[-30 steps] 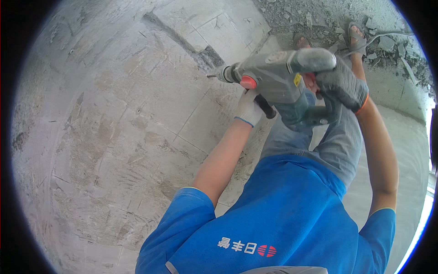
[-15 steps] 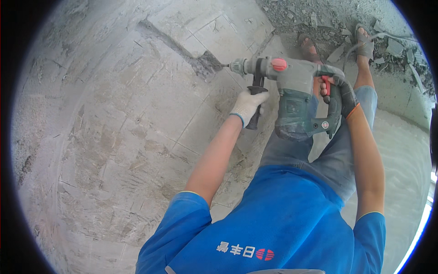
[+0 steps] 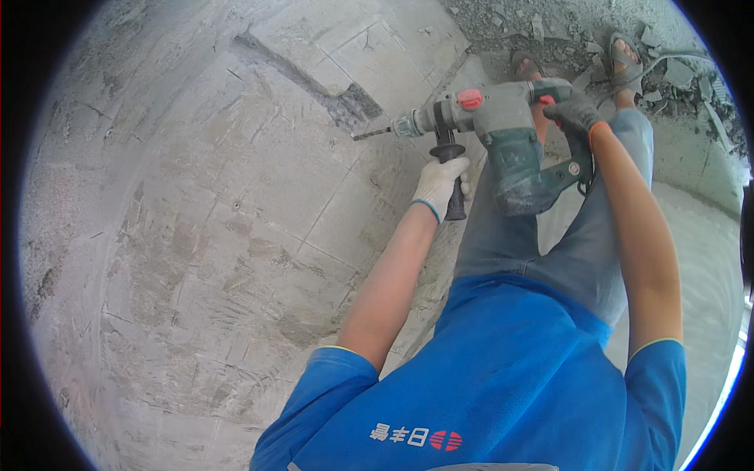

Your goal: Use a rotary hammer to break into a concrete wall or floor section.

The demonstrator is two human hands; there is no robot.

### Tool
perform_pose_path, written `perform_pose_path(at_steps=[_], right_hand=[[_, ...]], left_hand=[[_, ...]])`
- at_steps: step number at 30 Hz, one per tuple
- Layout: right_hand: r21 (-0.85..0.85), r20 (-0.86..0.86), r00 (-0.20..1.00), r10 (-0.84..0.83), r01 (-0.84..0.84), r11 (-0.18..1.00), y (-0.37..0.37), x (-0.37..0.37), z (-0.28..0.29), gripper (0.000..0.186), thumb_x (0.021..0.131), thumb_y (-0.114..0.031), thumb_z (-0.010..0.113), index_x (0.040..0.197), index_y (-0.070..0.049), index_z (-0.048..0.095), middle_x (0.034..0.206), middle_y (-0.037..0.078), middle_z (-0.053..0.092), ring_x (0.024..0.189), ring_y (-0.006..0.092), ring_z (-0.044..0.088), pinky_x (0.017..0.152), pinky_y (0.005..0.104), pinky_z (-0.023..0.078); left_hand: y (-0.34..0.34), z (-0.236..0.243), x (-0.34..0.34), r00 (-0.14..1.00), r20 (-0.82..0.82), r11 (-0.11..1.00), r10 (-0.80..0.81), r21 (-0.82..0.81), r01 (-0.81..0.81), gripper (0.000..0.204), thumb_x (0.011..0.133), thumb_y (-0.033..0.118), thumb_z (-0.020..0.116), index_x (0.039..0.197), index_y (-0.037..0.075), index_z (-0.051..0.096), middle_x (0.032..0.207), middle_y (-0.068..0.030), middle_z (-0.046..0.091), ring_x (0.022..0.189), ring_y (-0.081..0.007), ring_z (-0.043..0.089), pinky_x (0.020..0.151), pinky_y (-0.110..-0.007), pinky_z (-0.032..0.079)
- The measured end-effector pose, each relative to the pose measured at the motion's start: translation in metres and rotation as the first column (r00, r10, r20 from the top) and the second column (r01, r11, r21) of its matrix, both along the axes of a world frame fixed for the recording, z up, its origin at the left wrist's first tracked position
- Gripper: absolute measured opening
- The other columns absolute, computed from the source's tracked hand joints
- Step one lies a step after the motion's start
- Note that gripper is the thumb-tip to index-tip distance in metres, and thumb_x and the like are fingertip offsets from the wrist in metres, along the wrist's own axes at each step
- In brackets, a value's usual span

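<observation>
A dusty green and grey rotary hammer drill [image 3: 510, 153] with a red knob spans the space in front of my legs. My left hand [image 3: 441, 188], in a white knit glove with a teal cuff, is wrapped round its black side handle [image 3: 455, 206]. At the rear grip, my right hand [image 3: 577, 115] in a dark glove with an orange cuff is closed beside the red trigger. The bit [image 3: 372, 133] points left, its tip just beside the lower edge of a chipped pocket [image 3: 355, 108] in the wall. Whether the tip touches the wall I cannot tell.
A narrow chiselled groove [image 3: 287, 69] runs up and left from the pocket across the grey, scored wall [image 3: 259, 188]. Broken rubble [image 3: 679, 74] lies around my sandalled feet [image 3: 626, 63]. The drill's power cable [image 3: 667, 56] trails over the rubble at the upper right.
The drill has tilted, its bit swinging down and left, from the pocket to beside its lower edge. The rear grip has risen with my right hand; my left hand has shifted slightly right.
</observation>
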State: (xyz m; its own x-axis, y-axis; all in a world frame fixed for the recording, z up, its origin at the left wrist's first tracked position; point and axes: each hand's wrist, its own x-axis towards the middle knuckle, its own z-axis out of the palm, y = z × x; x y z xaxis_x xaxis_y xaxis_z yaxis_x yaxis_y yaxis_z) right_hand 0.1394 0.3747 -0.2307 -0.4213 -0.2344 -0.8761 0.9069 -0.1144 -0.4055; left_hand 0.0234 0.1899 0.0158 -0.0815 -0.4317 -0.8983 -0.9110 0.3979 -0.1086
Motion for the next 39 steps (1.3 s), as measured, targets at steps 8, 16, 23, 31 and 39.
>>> perform_pose_path(at_steps=[8,16,23,31,39], right_hand=[[0.123,-0.067,0.991,0.113,-0.104,0.987,-0.015,-0.026,-0.043,0.036,0.064,-0.031,0.07,0.079,0.001,0.064,0.064,0.011,0.061,0.059,0.02,0.059,0.058,0.0332,0.048],[0.05,-0.197,0.976,0.091,-0.082,0.995,0.001,-0.075,0.049,0.041,0.064,-0.031,0.066,0.094,-0.004,0.066,0.071,0.013,0.064,0.063,0.0218,0.062,0.061,0.0341,0.049],[-0.117,-0.02,0.999,0.045,-0.047,0.992,-0.035,-0.041,0.014,0.038,0.068,-0.021,0.065,0.102,-0.005,0.062,0.079,0.009,0.063,0.06,0.0174,0.058,0.054,0.0334,0.048],[-0.107,0.335,0.927,0.167,-0.139,0.984,-0.052,0.01,0.054,0.039,0.067,-0.022,0.069,0.101,-0.004,0.064,0.078,0.01,0.065,0.064,0.0202,0.062,0.064,0.034,0.05],[-0.15,0.309,0.941,0.138,-0.095,0.984,-0.062,0.022,0.093,0.043,0.068,-0.02,0.066,0.11,-0.012,0.062,0.084,0.011,0.065,0.072,0.0205,0.063,0.069,0.0341,0.05]], left_hand=[[-0.001,-0.013,-0.012,0.994,-0.102,0.997,-0.026,0.064,0.033,0.017,0.078,0.016,0.063,0.084,0.004,0.052,0.065,-0.0049,0.053,0.049,-0.0157,0.053,0.046,-0.032,0.048],[-0.022,0.0,-0.021,0.996,-0.091,1.0,-0.024,0.014,0.025,0.013,0.079,0.013,0.061,0.083,0.005,0.053,0.065,-0.0046,0.053,0.048,-0.0161,0.054,0.045,-0.033,0.048],[-0.013,0.006,-0.025,0.998,-0.018,0.996,-0.061,-0.068,0.06,0.012,0.079,0.013,0.061,0.084,0.006,0.053,0.065,-0.004,0.053,0.049,-0.0149,0.054,0.044,-0.032,0.049],[-0.013,0.027,-0.022,0.982,0.142,0.99,-0.125,-0.05,0.134,0.014,0.081,0.014,0.062,0.085,0.009,0.05,0.068,-0.0025,0.053,0.049,-0.0129,0.053,0.044,-0.031,0.048],[-0.031,0.05,-0.028,0.962,0.249,0.992,-0.112,-0.029,0.124,0.016,0.082,0.016,0.063,0.088,0.011,0.049,0.068,-0.0004,0.053,0.051,-0.0115,0.053,0.044,-0.029,0.047]])
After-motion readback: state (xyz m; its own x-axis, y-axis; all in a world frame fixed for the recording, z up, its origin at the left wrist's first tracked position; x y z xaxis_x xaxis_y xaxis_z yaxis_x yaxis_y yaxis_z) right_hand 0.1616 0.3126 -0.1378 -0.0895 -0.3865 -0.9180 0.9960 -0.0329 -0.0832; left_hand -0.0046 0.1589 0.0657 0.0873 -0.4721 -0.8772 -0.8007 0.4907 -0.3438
